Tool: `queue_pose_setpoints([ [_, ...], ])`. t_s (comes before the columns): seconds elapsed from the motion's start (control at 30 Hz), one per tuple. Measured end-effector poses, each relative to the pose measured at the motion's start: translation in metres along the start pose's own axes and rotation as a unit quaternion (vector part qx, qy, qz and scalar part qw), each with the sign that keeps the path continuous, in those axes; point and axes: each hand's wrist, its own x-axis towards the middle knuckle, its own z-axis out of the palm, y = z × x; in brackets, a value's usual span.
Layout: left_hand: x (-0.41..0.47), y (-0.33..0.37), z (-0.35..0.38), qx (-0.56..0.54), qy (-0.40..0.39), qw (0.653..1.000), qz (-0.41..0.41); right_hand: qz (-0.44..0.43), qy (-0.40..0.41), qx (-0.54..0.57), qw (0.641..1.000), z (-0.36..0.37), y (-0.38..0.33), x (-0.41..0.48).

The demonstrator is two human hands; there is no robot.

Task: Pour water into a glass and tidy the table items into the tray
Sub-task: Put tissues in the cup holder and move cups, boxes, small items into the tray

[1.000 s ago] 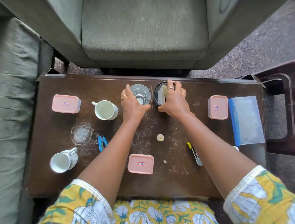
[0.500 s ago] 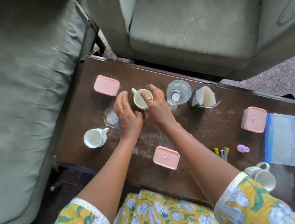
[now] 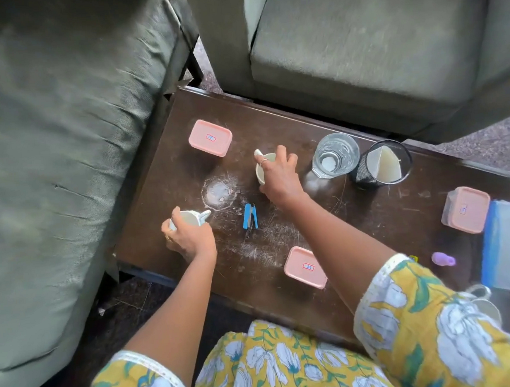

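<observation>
clearly the tidying step is in hand: both hands are on cups at once. the left hand [image 3: 190, 236] is wrapped around the near cup [image 3: 190, 218] at the table's [image 3: 371, 214] left edge, fingers curled round its body, handle pointing toward the blue clip [image 3: 249, 215]. the right hand [image 3: 280, 177] is closed over the rim of the far cup [image 3: 262, 168], handle sticking out to the upper left. whether either cup is off the table yet, i cannot tell.

the glass [image 3: 334, 155] stands just right of the right hand, holding some water by the look of it, so the pouring seems done. beside it is a black mesh holder [image 3: 379, 163]. no tray shows in view, so the next move likely calls for lifting both cups level and carrying them to wherever it sits.

both arms reach forward from yellow flowered sleeves, the right stretched further and angled across the table, the left bent shorter, wrist turned down over its cup.
</observation>
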Motion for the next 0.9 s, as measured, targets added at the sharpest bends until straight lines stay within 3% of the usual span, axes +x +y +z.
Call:
queue_pose_setpoints([
  [0.17, -0.009, 0.005, 0.002, -0.035, 0.033, 0.999, 0.005, -0.024, 0.010, 0.025, 0.999, 0.003, 0.003, -0.024],
  [0.47, -0.079, 0.090, 0.018, -0.072, 0.086, 0.964, 0.243, -0.071, 0.110, 0.063, 0.989, -0.073, 0.020, -0.052],
  [0.67, -0.176, 0.173, 0.045, -0.086, 0.043, 0.902, 0.420, -0.006, 0.219, 0.111, 0.969, -0.160, 0.104, -0.095],
  [0.9, -0.338, 0.249, 0.106, -0.116, -0.101, 0.837, 0.525, 0.142, 0.337, 0.091, 0.926, -0.252, 0.260, -0.182],
])
